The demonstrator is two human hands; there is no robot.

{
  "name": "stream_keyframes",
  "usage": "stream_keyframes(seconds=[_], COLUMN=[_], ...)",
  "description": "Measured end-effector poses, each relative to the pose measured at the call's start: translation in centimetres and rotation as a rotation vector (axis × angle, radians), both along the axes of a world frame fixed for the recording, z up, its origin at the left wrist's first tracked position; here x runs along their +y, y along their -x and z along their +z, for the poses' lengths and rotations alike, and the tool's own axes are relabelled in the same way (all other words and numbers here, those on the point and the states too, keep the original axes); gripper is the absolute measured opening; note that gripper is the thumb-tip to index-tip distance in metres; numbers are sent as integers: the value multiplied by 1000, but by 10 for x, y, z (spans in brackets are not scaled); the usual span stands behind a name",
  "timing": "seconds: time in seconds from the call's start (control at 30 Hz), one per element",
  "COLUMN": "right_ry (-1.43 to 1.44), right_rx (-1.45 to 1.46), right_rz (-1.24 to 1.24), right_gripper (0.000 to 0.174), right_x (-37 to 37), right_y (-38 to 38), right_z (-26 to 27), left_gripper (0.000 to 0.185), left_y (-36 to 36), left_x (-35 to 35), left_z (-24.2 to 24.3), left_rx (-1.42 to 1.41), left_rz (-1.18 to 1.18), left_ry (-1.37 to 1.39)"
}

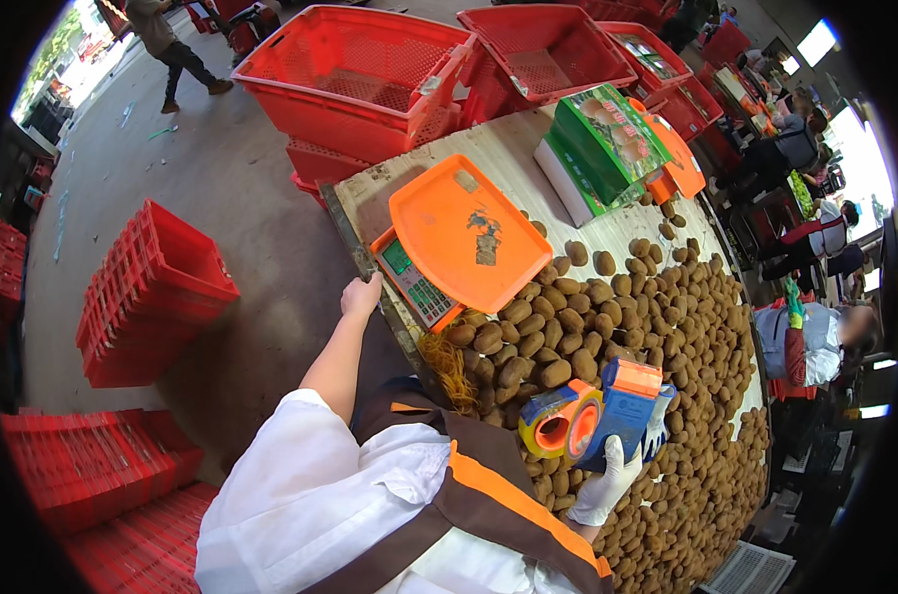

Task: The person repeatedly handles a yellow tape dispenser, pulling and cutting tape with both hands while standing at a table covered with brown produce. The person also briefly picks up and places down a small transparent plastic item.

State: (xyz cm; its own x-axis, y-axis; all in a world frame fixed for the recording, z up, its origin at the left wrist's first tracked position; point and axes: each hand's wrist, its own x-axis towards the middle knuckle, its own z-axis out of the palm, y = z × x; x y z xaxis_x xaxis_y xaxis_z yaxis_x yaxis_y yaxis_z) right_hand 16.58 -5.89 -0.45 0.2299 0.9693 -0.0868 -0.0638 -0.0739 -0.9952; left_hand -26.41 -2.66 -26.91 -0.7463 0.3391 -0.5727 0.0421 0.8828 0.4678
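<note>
My bare left hand (361,295) is at the near-left edge of the table, beside an orange digital scale (419,289) with an orange pan (471,234). Its fingers look curled; whether they grip the edge is unclear. My right hand (610,479), in a white glove, holds a blue and orange tape dispenser (627,408) over a heap of kiwifruit (664,327). Against it, on the left, is another tape dispenser with a yellowish roll (553,427). A blue-and-white work glove (658,423) shows just behind the held dispenser, partly hidden.
Green printed cartons (604,148) stand at the table's far side near an orange tool or scale (675,160). Red plastic crates (360,67) line the far edge; nested crates (152,297) stand on the floor at left. Yellow strings (449,371) hang at the near edge. Co-workers are at the right.
</note>
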Motion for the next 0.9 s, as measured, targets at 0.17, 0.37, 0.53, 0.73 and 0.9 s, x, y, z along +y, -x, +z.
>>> stream_keyframes(seconds=[0.17, 0.37, 0.53, 0.73, 0.9], right_ry=[30, -12, -61, -24, -8], right_rx=[70, 104, 54, 87, 101], right_rz=[11, 2, -76, -63, -29], right_gripper=[27, 34, 36, 36, 36], right_x=[-4, -12, -19, -21, -16], right_y=[-11, -37, -46, -44, -41], right_z=[-1, -8, -12, -14, -17], left_gripper=[92, 76, 77, 31, 35], left_y=[18, 19, 37, 40, 37], left_x=[10, 25, 4, -42, -26], left_z=[-14, -26, -40, -37, -3], left_rx=[51, 115, -52, 197, 653], left_rz=[96, 198, 92, -105, -526], left_ry=[-80, -81, -85, -302, -335])
